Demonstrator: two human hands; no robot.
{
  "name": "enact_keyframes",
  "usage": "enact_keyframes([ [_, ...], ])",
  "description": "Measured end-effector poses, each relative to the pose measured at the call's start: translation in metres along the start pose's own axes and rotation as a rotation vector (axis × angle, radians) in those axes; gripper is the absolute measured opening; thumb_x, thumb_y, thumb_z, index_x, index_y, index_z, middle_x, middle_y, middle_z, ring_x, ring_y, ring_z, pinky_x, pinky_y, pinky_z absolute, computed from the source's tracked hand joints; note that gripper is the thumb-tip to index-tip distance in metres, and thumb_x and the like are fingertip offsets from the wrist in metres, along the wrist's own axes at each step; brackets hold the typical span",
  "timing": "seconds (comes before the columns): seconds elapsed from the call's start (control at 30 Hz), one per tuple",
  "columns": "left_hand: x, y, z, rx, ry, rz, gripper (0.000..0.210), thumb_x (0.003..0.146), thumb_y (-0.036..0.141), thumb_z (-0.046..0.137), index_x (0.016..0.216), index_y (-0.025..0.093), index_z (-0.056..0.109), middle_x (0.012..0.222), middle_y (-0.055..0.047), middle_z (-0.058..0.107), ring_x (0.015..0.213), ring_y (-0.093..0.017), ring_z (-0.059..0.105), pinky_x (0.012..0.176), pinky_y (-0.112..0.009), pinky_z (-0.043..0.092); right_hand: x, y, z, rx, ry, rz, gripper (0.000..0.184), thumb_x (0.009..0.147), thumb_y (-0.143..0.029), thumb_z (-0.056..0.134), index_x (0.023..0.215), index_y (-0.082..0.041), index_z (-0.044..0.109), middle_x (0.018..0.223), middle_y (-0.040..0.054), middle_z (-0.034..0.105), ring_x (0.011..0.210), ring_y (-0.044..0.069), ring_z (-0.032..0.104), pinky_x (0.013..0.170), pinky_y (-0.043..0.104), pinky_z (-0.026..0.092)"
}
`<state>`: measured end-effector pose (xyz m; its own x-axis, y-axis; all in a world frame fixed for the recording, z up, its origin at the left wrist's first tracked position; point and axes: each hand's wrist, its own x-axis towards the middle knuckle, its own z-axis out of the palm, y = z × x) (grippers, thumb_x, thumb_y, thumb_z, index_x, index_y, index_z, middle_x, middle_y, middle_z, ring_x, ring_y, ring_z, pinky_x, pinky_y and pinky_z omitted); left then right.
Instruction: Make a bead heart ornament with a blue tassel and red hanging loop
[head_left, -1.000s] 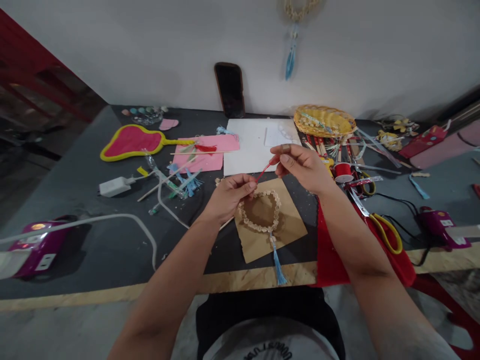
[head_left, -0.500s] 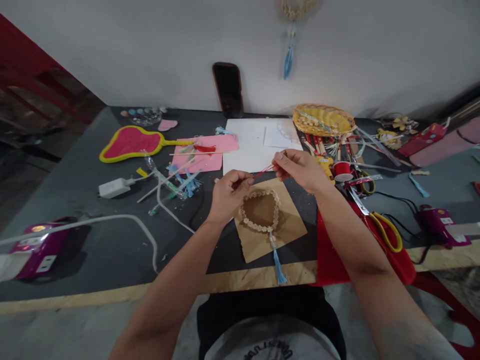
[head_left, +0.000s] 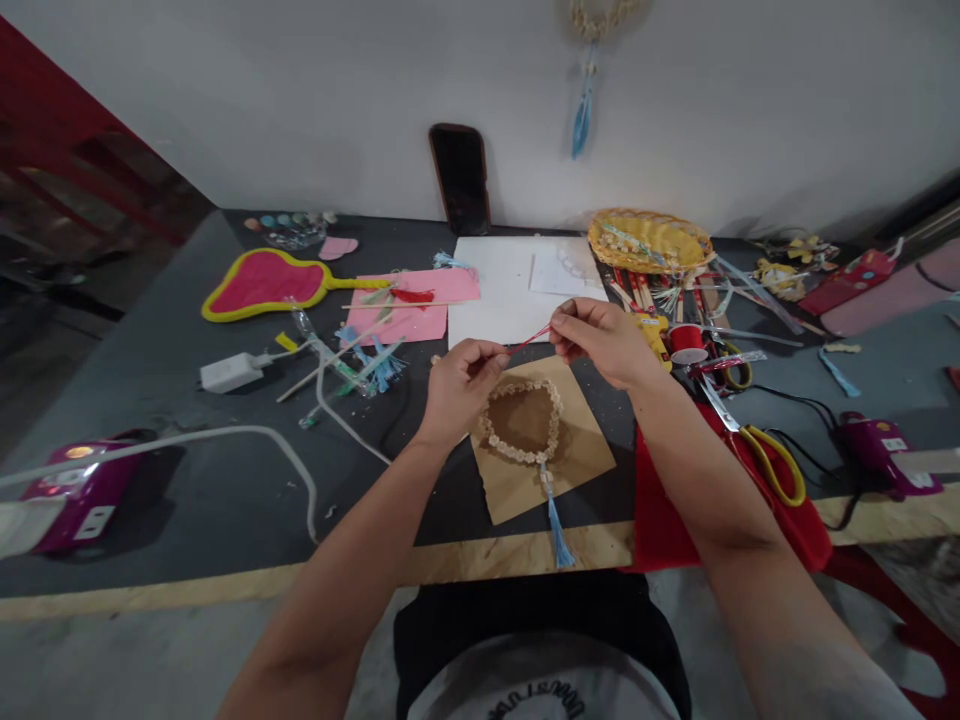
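A thin red string (head_left: 529,341) runs taut between my two hands, above the table. My left hand (head_left: 466,385) is closed, pinching its left end between thumb and fingers. Slightly higher, my right hand (head_left: 600,338) is closed on the other end. Beneath them a beaded bracelet (head_left: 517,455) of pale flower-like pieces lies in a loop on a square of brown cardboard (head_left: 589,462). Its light blue tassel (head_left: 558,530) hangs down toward the table's front edge. My left fingers partly cover the loop's upper left side.
Scissors (head_left: 772,465) with yellow handles lie on red cloth (head_left: 660,515) at right, by a red thread spool (head_left: 687,343). A yellow basket (head_left: 664,245), white paper (head_left: 495,280) and propped phone (head_left: 460,180) are behind. Left are a pink fan shape (head_left: 266,285), cables and a purple power block (head_left: 86,495).
The red strands between my hands are drawn together into a tighter line. My right hand has shifted very slightly; the bracelet stays on the cardboard.
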<state>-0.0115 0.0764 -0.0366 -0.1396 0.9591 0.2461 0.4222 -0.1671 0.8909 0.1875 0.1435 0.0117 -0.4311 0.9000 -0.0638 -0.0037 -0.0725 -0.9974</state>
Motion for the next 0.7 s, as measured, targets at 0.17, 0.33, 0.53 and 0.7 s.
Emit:
enact_keyframes([
  [0.17, 0.001, -0.001, -0.003, 0.137, -0.105, 0.07, 0.019, 0.087, 0.03, 0.059, 0.089, 0.018, 0.073, 0.085, -0.004, 0.072, 0.076, -0.016, 0.061, 0.071, -0.029, 0.047, 0.002, 0.007, 0.006, -0.045, -0.006, -0.092, 0.035, 0.081, -0.05, 0.071, 0.078, -0.018, 0.058, 0.068, -0.0029, 0.058, 0.054, 0.006, 0.053, 0.05, 0.019, 0.047],
  [0.33, 0.004, -0.001, -0.005, 0.439, -0.277, 0.173, 0.012, 0.08, 0.022, 0.065, 0.077, 0.022, 0.077, 0.089, -0.006, 0.074, 0.096, -0.025, 0.058, 0.096, -0.042, 0.043, 0.009, 0.03, 0.013, -0.231, 0.002, -0.145, 0.03, 0.086, -0.046, 0.066, 0.08, -0.018, 0.058, 0.064, -0.004, 0.056, 0.05, 0.007, 0.052, 0.048, 0.02, 0.043],
  [0.53, 0.004, -0.009, -0.003, 0.452, -0.249, 0.075, 0.014, 0.081, 0.027, 0.065, 0.077, 0.022, 0.078, 0.093, -0.006, 0.073, 0.107, -0.028, 0.052, 0.099, -0.044, 0.039, 0.013, 0.038, 0.016, -0.231, 0.025, -0.119, 0.035, 0.09, -0.052, 0.06, 0.081, -0.018, 0.059, 0.069, -0.002, 0.059, 0.051, 0.006, 0.054, 0.048, 0.019, 0.046],
  [0.7, 0.007, -0.019, -0.003, 0.362, -0.181, -0.006, 0.014, 0.079, 0.027, 0.063, 0.076, 0.023, 0.076, 0.086, -0.005, 0.072, 0.1, -0.026, 0.055, 0.097, -0.044, 0.037, 0.017, 0.032, 0.007, -0.097, 0.06, -0.06, 0.029, 0.089, -0.046, 0.062, 0.09, -0.017, 0.06, 0.079, -0.0017, 0.06, 0.052, 0.004, 0.055, 0.047, 0.016, 0.049],
])
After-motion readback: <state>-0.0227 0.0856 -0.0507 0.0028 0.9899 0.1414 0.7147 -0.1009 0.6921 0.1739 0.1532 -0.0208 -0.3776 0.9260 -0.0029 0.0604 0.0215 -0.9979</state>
